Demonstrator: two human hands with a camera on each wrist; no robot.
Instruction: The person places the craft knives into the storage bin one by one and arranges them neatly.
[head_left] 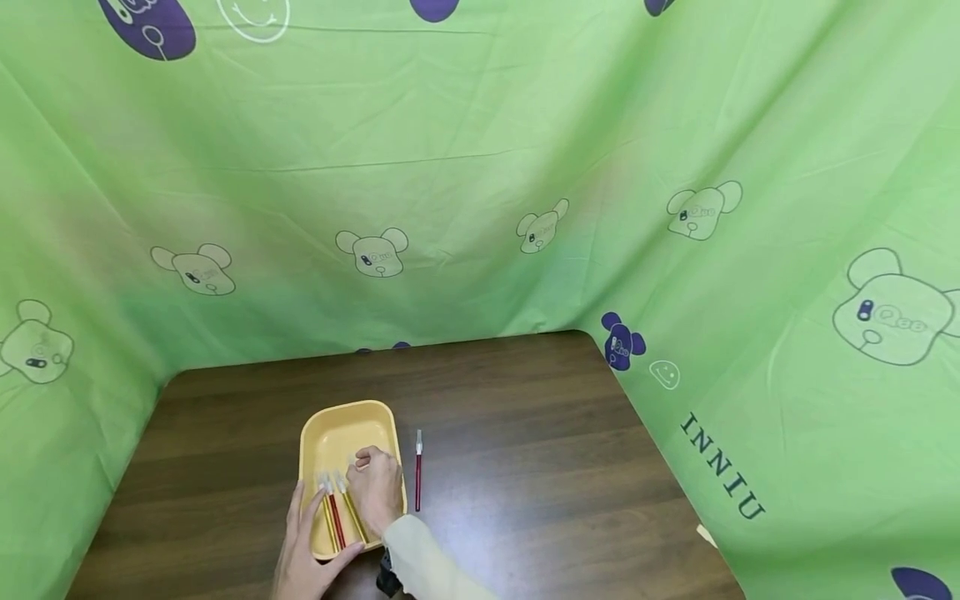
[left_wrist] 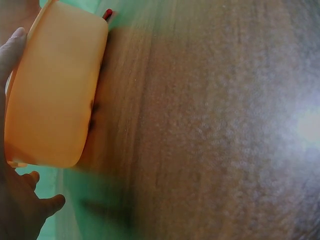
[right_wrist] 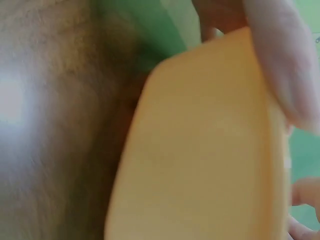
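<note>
A yellow plastic tray (head_left: 360,408) stands on the table. Inside it lie slim craft knives with clear caps, among them a red-handled one (head_left: 337,521) and a gold-handled one (head_left: 351,510). My left hand (head_left: 303,542) is at the tray's near left corner, thumb along the near rim, one finger reaching in by the knife caps. Over the tray's right half, my right hand (head_left: 378,492) has curled fingers, which seem to pinch a craft knife; only a pale tip shows and its handle is hidden. Outside, right of the tray, lies another red craft knife (head_left: 418,475).
The dark wooden table (head_left: 525,433) extends to the right of the tray. Green printed cloth (head_left: 465,200) hangs around its back and sides. A small pale scrap (head_left: 706,535) is at the table's right edge.
</note>
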